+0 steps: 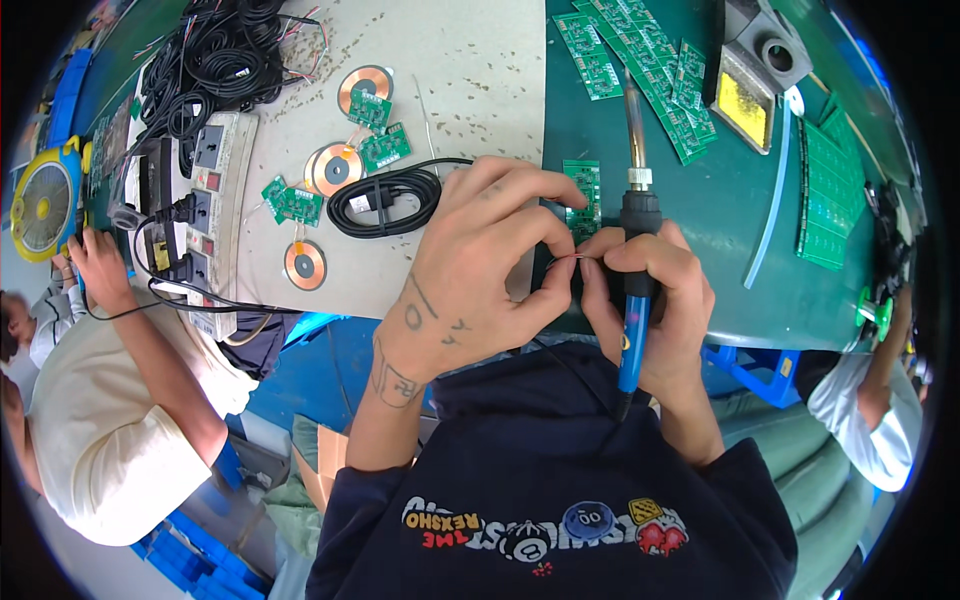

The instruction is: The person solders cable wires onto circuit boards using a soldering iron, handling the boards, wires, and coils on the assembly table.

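On a pale surface, a copper coil lay left of a tied black cable. The left hand, other fingers loosely spread, pinched what looked like thin wires, partly hidden, near a green circuit board. The right hand pinched them too, gripping a blue-handled soldering iron.

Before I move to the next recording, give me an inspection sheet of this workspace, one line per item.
Surface: green tabletop; pale sheet at left.
Job's things: soldering iron, thin wire, circuit boards, copper coils.
Clutter: brown specks on the sheet; power strip.
Hands: left hand pinches the wire; right hand pinches it too, holding the iron.
Cables: coiled black cable beside left hand; cable heap, upper left.
Surroundings: people at both sides; yellow fan.
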A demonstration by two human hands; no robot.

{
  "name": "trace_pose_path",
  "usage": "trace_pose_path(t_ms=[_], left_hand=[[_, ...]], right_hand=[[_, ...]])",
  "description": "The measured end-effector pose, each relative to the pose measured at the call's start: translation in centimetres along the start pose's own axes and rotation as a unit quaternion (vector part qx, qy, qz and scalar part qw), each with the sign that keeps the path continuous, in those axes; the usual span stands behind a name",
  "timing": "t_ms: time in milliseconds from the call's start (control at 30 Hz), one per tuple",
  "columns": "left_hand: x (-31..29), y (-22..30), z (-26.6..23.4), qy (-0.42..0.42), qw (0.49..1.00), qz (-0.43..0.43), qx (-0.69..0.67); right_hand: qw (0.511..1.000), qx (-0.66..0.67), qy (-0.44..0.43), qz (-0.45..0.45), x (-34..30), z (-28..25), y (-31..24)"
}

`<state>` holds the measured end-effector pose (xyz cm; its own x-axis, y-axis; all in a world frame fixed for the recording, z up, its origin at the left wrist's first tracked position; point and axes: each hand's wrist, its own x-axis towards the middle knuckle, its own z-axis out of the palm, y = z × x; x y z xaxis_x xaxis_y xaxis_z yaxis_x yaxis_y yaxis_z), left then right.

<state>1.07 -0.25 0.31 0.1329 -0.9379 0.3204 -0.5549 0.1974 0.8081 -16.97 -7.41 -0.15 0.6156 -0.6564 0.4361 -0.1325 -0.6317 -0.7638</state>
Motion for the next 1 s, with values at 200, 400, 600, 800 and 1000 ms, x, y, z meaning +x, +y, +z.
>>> trace_pose_path(t_ms=[200,400,600,800,1000], left_hand=[[0.1,0.3,0.2,-0.006,0.999,-0.011,0.031],[0.3,0.3,0.2,-0.01,1.0,-0.019,0.02],[0.4,0.3,0.0,-0.015,0.999,-0.024,0.016],[0.4,0.2,-0.1,-0.025,0.999,-0.023,0.018],[0.6,0.2,-0.1,-0.032,0.999,-0.025,0.005]], right_hand=[[0.998,-0.061,-0.012,0.016,0.7,-0.8,-0.5],[0.99,-0.135,-0.021,0.047,1.0,-2.0,-0.5],[0.994,-0.11,-0.007,0.025,0.5,-2.1,0.3],[0.996,-0.073,-0.008,-0.043,-0.5,-4.1,0.4],[0.999,-0.023,0.014,-0.018,-2.7,-5.4,-0.8]])
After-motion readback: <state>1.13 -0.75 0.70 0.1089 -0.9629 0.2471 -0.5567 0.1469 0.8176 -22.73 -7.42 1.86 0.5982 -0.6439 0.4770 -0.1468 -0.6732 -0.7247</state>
